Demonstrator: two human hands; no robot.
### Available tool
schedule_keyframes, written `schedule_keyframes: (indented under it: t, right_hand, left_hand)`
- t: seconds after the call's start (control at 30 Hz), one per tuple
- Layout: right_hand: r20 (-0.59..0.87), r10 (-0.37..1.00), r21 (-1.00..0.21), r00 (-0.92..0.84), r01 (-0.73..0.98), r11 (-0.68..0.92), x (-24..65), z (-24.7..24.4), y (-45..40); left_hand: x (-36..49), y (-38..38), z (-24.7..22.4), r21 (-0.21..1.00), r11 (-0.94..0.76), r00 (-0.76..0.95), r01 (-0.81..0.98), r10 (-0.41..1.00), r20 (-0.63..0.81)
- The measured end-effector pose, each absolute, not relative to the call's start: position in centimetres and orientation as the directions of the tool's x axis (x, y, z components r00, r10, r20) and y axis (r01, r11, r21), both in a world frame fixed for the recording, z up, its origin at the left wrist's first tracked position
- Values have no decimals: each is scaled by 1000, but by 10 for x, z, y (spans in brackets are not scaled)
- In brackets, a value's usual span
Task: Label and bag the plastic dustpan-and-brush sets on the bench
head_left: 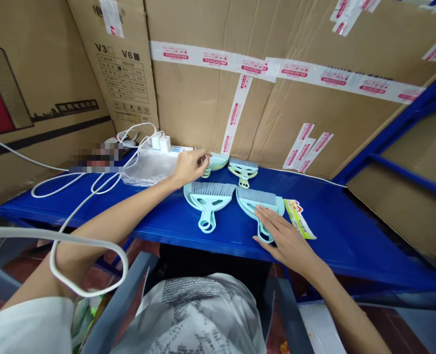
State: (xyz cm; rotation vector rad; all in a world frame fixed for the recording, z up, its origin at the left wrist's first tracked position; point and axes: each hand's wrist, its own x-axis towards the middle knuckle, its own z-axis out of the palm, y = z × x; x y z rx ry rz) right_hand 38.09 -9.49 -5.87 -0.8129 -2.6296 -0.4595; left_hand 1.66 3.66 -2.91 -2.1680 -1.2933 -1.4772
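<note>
Nearest to us, a printed shirt [203, 314] is filling the bottom edge and running out of view. A white cable [81, 293] is looping in front of the left forearm and leaving at the left edge. Beyond, on the blue tabletop [350, 238], our right hand [287, 238] is lying over the right-hand brush-and-dustpan set [252, 196], its fingers stretching flat, its thumb standing apart, and the hand is covering part of the handle. Just left of it, a matching set [209, 196] is lying bristles away from us; to the right, a printed packaging card [299, 219] is partly hiding behind the hand. Further back, our left hand [190, 167] is curling its fingers beside a stack of dustpans [219, 161], masking the stack's left end and leaving us unable to tell whether it is gripping anything. Left of it, what is probably a pile of clear plastic bags [147, 164] is lying below two white plugs [160, 141]; a pixelated patch [100, 157] is obscuring whatever is lying alongside. A smaller-looking set [243, 169] is sitting before the taped cardboard [203, 108], which the top edge is cutting off.
</note>
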Motion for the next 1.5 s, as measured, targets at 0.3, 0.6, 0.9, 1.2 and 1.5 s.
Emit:
schedule_keyframes:
  t: [0.3,0.6,0.9,1.2,1.5]
  right_hand:
    - [482,395,225,-782,546,807,385,-66,-96]
    - [516,384,175,-765,534,827,381,-65,-96]
    - [264,455,132,-850,499,857,376,-3,-112]
    - [54,271,245,-961,276,929,261,-14,-52]
    - [33,195,333,-980,195,923,248,-30,-30]
  left_hand:
    - [17,36,-30,242,-576,143,780,543,828]
    - [16,35,-30,253,-547,151,798,588,794]
    - [16,37,-31,231,-553,172,800,581,795]
    - [16,37,-33,181,-574,215,799,553,805]
    - [19,37,-32,132,-577,271,806,558,784]
